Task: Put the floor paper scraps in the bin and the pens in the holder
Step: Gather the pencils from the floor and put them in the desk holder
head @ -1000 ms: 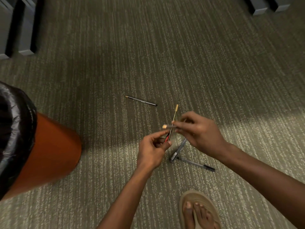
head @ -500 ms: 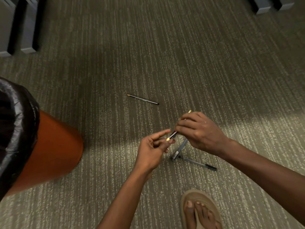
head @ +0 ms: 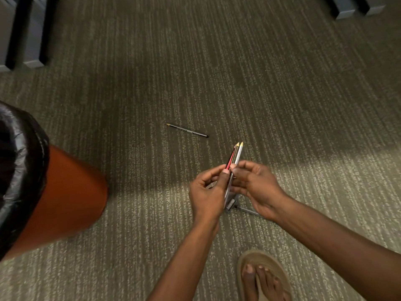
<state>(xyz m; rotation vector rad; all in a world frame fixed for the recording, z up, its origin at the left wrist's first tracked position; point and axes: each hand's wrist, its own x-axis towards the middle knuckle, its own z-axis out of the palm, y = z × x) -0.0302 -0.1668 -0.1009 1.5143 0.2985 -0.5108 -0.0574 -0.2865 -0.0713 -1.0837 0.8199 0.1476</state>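
Bare forearms, no sleeves; a tan flip-flop [head: 263, 276] on one foot

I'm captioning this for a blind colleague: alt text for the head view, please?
Both hands, left hand and right hand, hold a bundle of pencils above carpet; another pencil lies beyond, an orange bin stands left.

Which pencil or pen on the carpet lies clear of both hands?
The dark pencil lying alone on the carpet, beyond the hands. The other loose pen lies right under the right hand, and the rest are bundled between both hands.
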